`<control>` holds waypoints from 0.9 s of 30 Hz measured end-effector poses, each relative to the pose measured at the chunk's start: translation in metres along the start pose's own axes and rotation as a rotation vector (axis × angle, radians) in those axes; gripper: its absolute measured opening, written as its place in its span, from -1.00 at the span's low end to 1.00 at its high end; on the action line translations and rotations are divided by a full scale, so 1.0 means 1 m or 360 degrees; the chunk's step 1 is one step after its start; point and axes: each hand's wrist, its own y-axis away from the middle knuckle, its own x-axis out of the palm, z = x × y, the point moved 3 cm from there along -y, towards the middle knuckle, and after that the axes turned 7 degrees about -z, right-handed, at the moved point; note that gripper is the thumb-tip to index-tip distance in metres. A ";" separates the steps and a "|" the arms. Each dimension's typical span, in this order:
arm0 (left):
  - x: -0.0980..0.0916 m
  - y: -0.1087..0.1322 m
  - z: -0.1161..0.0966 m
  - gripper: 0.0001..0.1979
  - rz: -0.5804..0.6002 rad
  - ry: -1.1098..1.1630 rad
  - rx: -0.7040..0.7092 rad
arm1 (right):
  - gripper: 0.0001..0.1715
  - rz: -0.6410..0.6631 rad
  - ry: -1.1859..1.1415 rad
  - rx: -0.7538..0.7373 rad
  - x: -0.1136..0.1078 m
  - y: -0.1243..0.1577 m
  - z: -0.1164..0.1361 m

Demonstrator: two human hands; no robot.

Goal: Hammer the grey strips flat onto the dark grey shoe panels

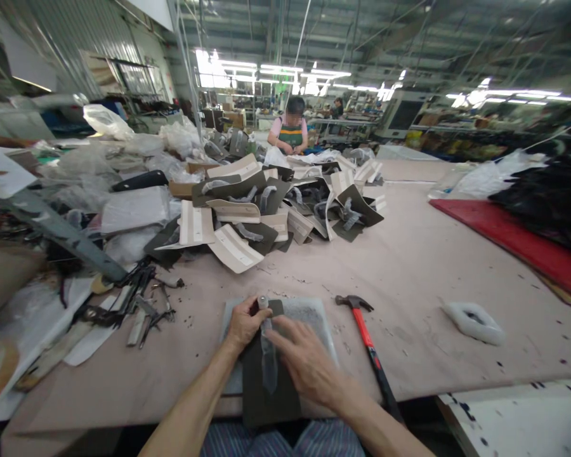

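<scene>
Factory table (409,285); left hand (244,324) closed round small cylinder (263,302); right hand (304,363) flat, open, on dark panel (259,400).

Factory hall: corrugated metal wall (66,44) at left, fluorescent tube lights (285,68) overhead, long beige worktable (423,273).

Matt dk-grey leathery panel (271,397), rough speckled slab (315,314), hammer (367,343) w/ metal head & glossy red handle.

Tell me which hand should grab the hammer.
Right, probably. The hammer lies on the table just right of the right hand, which rests open on the dark piece. The left hand is closed round a small upright tool, on the far side.
</scene>
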 end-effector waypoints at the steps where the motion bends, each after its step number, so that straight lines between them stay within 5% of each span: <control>1: 0.000 -0.002 0.001 -0.74 -0.0056 0.0086 -0.0050 | -0.48 0.0109 0.0000 -0.0149 0.003 -0.013 0.017; 4: -0.010 -0.009 -0.002 -0.66 -0.0357 0.0378 -0.0189 | -0.81 0.0237 0.0182 -0.0237 0.008 -0.039 0.041; 8: -0.042 -0.010 -0.040 -0.62 -0.0764 0.0578 -0.0140 | -0.89 0.0124 0.0445 0.0254 -0.005 -0.055 0.027; 11: -0.062 -0.004 -0.088 -0.65 -0.0724 0.0403 0.0215 | -0.83 0.0140 0.0384 0.0630 -0.017 -0.056 0.014; 14: -0.060 0.002 -0.107 -0.67 -0.0580 0.0329 0.0296 | -0.68 0.0198 0.0148 0.0862 -0.011 -0.049 0.013; 21: -0.010 0.004 -0.032 -0.67 -0.0273 0.0388 -0.0065 | -0.38 0.0046 -0.0254 0.1096 0.042 -0.025 0.033; 27: -0.007 0.002 0.002 -0.71 -0.0218 0.0250 -0.0080 | -0.32 0.0095 -0.0565 0.1098 0.048 -0.019 0.036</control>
